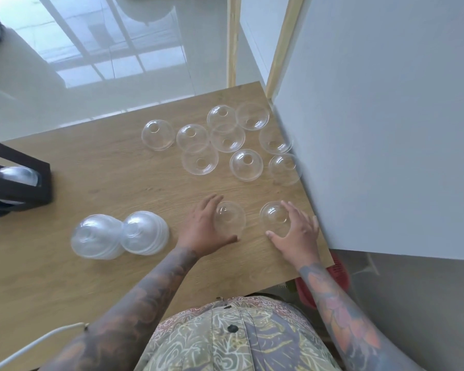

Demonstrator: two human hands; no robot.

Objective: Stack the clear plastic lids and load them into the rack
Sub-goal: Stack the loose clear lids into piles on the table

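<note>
We have one clear dome under each of our hands at the near right of the table (pixel 113 167): our left hand (pixel 205 230) curls round the left lid (pixel 230 217), and our right hand (pixel 298 232) round the right lid (pixel 274 215), the two lids side by side and apart. The two stacks (pixel 145 228) lie to the left, nearer our left hand, with the rack (pixel 18 183) beyond them.

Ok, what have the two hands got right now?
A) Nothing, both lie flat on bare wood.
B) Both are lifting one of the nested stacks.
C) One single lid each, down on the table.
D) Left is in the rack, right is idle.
C: the left hand curls round the left lid and the right hand round the right lid, both lids on the table.
</note>
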